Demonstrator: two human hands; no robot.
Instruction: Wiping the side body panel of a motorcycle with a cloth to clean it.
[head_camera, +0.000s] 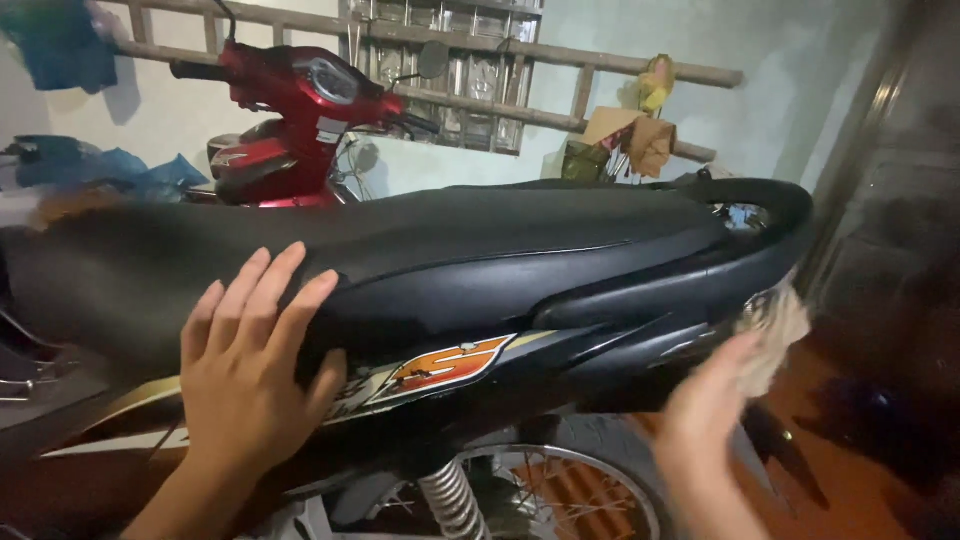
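Seemingly mid-wipe, the left hand lay flat, fingers spread, holding nothing, on the black motorbike's side panel. The blurred right hand pressed a pale cloth against the tail; how much was cleaned was unclear.

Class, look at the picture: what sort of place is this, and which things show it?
Probably a home garage or storage room: a black motorbike, a red motorbike behind it, and a wooden ladder against the wall.

We see a dim room, daylight entering through the glass-block window; our right hand is motion-blurred, the lower corners sink into shadow.
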